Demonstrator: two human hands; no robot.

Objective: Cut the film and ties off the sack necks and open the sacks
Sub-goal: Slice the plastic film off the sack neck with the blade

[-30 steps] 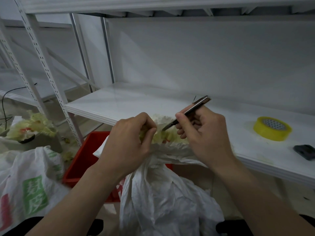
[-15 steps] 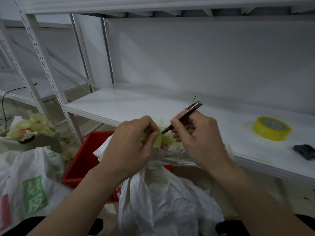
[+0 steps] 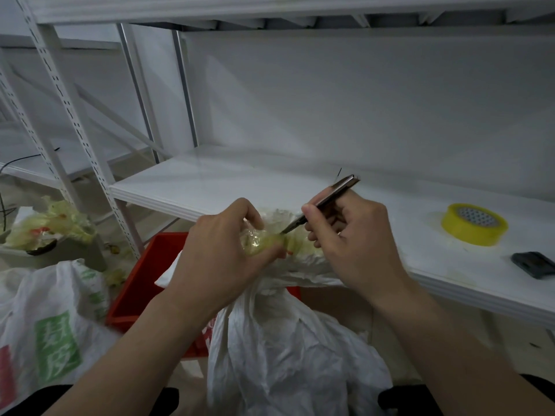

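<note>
— Sack position?
— A white sack stands low and centre, in front of the white shelf. Its gathered neck is up between both hands. A red crate sits just behind it, to the left.
— Left hand?
— The left hand is clenched round the neck. Fingers and thumb pinch a wad of yellowish clear film wrapped there.
— Right?
— The right hand grasps a slim metal knife pen-fashion, handle slanting up to the right. The blade tip touches the film just beside the left thumb (whether it has gone through, cannot tell).
— Ties?
— Cannot tell; film and fingers cover that part of the neck.
— Surroundings?
— On the shelf, far right, a roll of yellow tape lies flat. Near it is a small dark object, partly cut off by the frame edge. Lower left is a second sack, white with green printing. Behind that, a heap of crumpled yellowish wrap rests on a grey box.
</note>
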